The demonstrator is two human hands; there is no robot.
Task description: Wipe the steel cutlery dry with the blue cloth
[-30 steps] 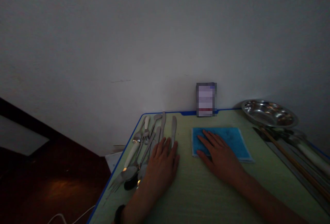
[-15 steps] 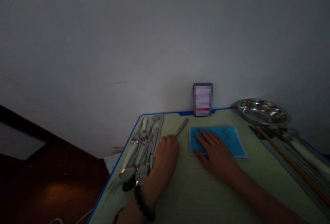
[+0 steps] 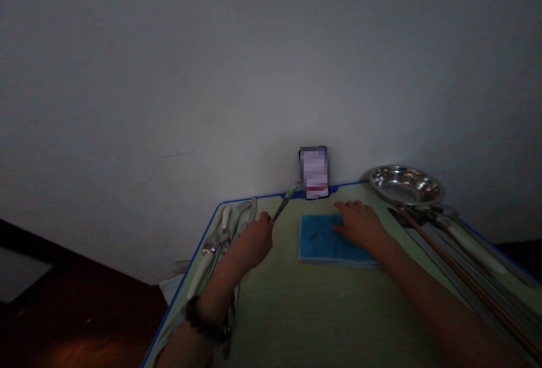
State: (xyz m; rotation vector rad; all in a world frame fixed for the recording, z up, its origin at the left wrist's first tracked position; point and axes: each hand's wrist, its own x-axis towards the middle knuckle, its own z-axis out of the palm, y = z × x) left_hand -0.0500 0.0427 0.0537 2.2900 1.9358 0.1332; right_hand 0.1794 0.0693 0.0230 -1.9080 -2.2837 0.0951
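My left hand is wrapped round a table knife, whose free end points up and to the right, just left of the phone. Left of that hand lies a group of cutlery, spoons and forks, some with white handles; my forearm hides part of it. My right hand is over the upper right of a folded blue cloth, fingers stretched toward its far edge. Whether the fingertips touch the cloth or the table I cannot tell.
A phone leans on the wall at the back of the green, blue-edged table. A shiny steel bowl stands at the back right. In front of it lie long wooden chopsticks and other utensils.
My left hand has lifted the knife, its tip now higher by the phone. My right hand has slid from flat on the cloth toward its far right side. The view has shifted slightly.
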